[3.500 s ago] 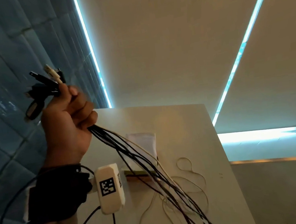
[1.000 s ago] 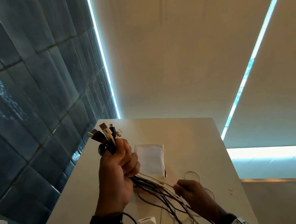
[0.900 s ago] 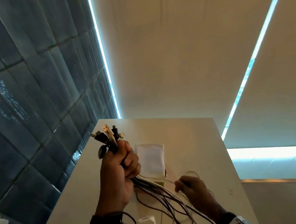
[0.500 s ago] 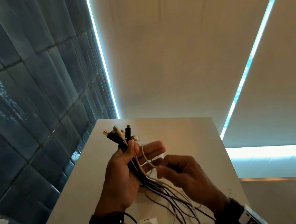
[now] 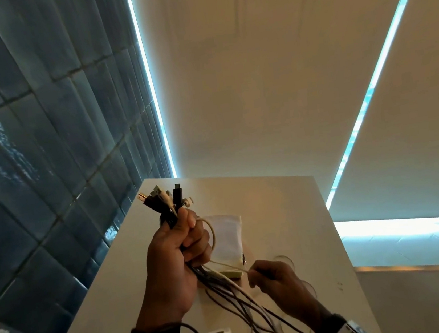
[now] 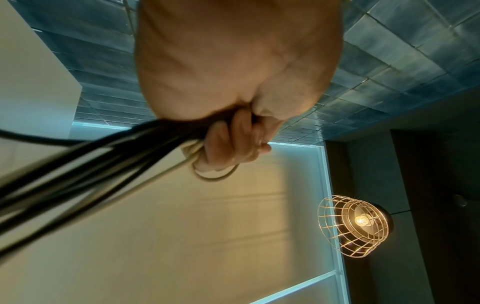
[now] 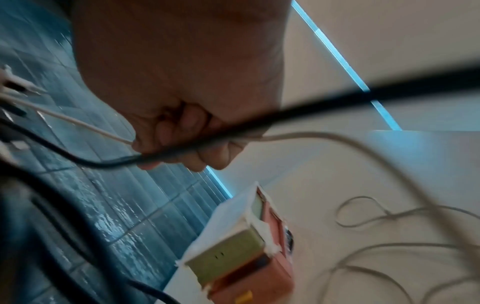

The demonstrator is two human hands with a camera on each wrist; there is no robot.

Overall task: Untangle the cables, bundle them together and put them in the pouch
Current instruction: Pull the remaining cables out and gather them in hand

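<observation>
Above the middle of the worktop point(image 5: 288, 213), your left hand point(image 5: 174, 259) is clenched round the gathered cables point(image 5: 228, 285), with their plugs point(image 5: 165, 198) fanned out above your fist towards the far edge and the long tails running down and back towards the near edge. One white cable point(image 5: 213, 237) loops out of that fist, curves over your knuckles and crosses to your right hand point(image 5: 271, 274), whose fingers point(image 7: 182, 131) pinch it just beside and below the bundle; the right wrist view shows a black strand lying across those same fingers too, though whether it is gripped or only draped I cannot tell. The pouch point(image 5: 227, 235) lies flat on the worktop behind your left fist, towards the far edge, apart from both hands. The bundle's long axis runs from far edge to near edge, so I judge that the white strand has to be drawn the same way, down along the tails, to lie parallel. Your right hand is the nearer one for that pull. Loose white loops point(image 7: 363, 214) rest on the worktop near the right edge.
</observation>
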